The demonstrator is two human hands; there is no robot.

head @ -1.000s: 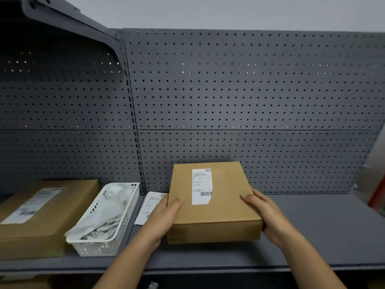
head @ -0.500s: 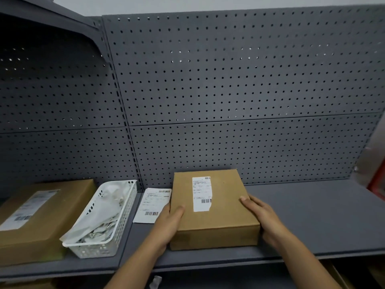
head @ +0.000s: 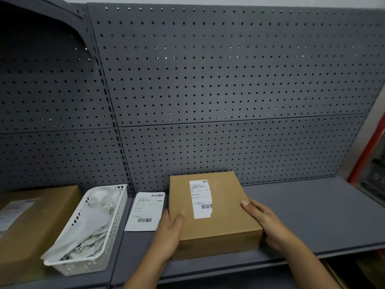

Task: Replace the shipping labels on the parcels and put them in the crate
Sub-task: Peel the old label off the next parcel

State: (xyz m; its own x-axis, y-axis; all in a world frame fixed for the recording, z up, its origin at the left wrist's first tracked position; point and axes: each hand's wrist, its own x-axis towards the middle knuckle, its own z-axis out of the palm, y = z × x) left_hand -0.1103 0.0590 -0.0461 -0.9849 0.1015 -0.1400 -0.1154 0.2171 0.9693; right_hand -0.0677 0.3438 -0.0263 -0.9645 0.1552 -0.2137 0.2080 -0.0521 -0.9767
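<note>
Head view: parcel (head: 212, 211) between both hands' grip, seemingly on shelf (head: 312, 207).

This looks like a stockroom or parcel-packing area. A grey metal shelf (head: 302, 215) runs across the lower frame, backed by a grey pegboard wall (head: 229, 80). On it sit cardboard parcels (head: 210, 209) with barcode labels (head: 200, 199), a loose label sheet (head: 145, 211) and a white plastic basket (head: 100, 232) of crumpled paper at lower left.

My one head camera looks forward and slightly down, close to the grey shelf (head: 302, 215), squarely facing the pegboard (head: 208, 80) behind it.
</note>
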